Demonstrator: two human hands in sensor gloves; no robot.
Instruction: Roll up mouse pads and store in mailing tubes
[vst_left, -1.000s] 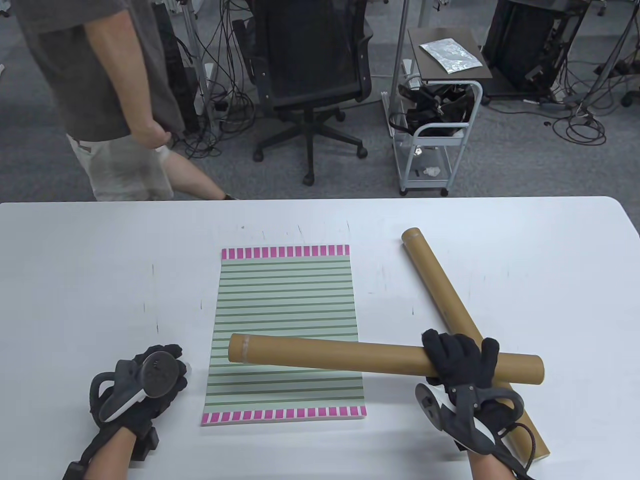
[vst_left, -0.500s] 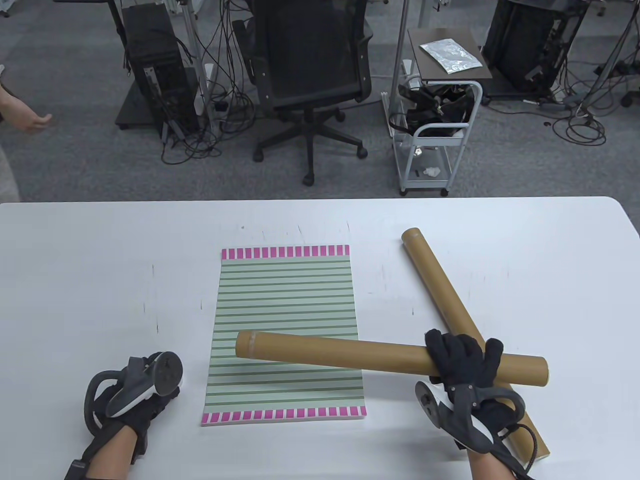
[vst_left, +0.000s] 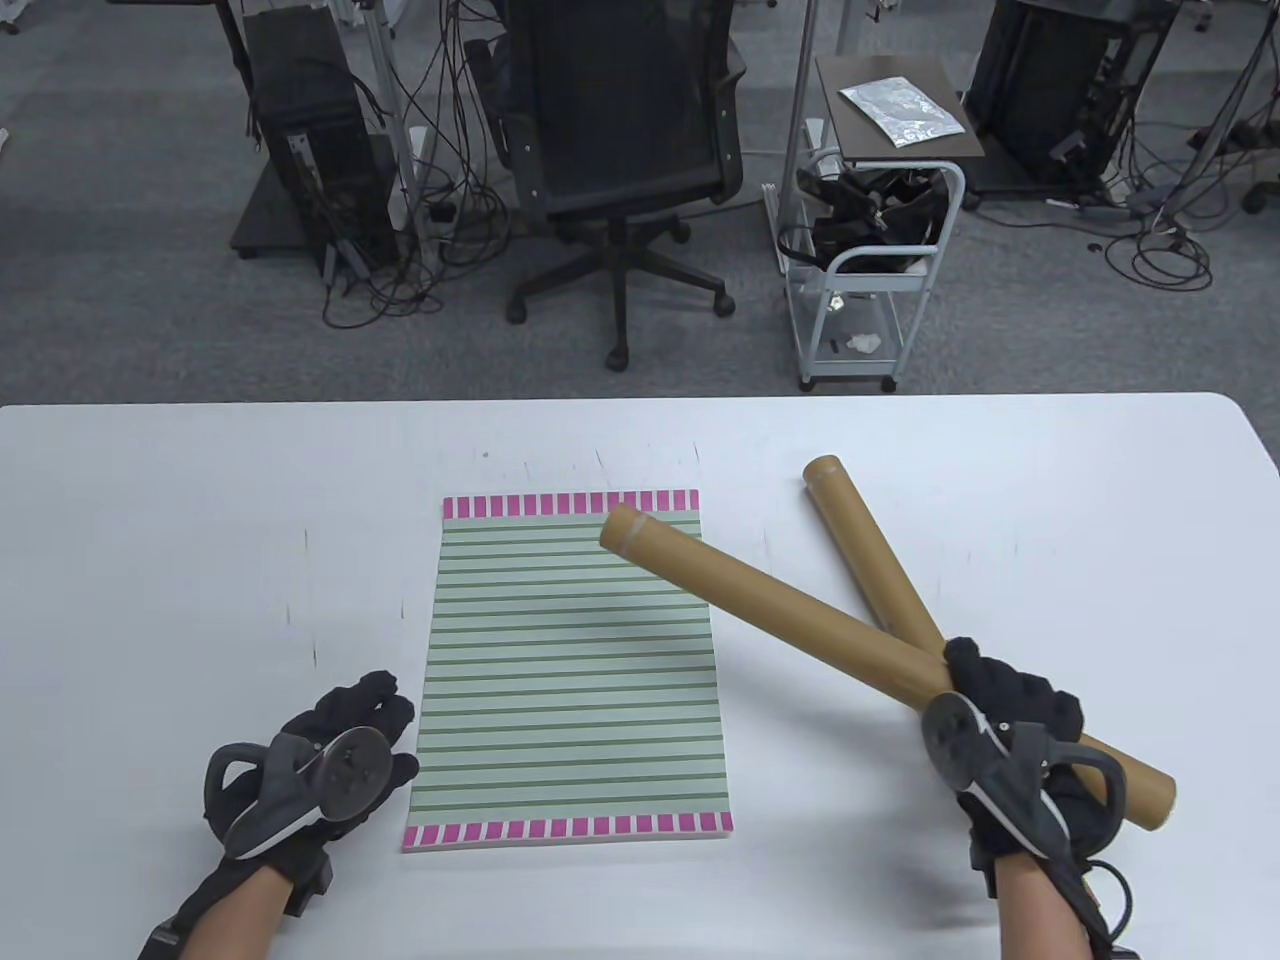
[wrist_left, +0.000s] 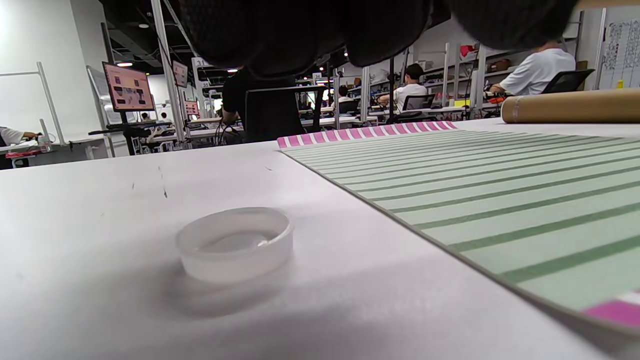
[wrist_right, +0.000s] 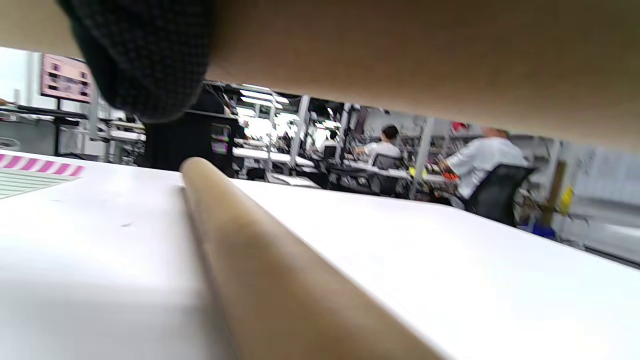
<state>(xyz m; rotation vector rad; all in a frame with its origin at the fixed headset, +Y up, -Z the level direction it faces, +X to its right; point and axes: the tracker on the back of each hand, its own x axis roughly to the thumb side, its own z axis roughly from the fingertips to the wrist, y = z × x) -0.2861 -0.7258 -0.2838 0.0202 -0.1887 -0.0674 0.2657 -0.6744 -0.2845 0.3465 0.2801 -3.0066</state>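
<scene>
While right hand (vst_left: 1010, 740) fingers grip tube (vst_left: 780, 610), left hand (vst_left: 330, 760) seemingly relaxed beside pad (vst_left: 570, 660) edge.

White table (vst_left: 150, 520) w/ striped mouse pad (vst_left: 570, 670), one cardboard tube (vst_left: 870, 550) and, apparently, a clear cap (wrist_left: 235, 243).
</scene>
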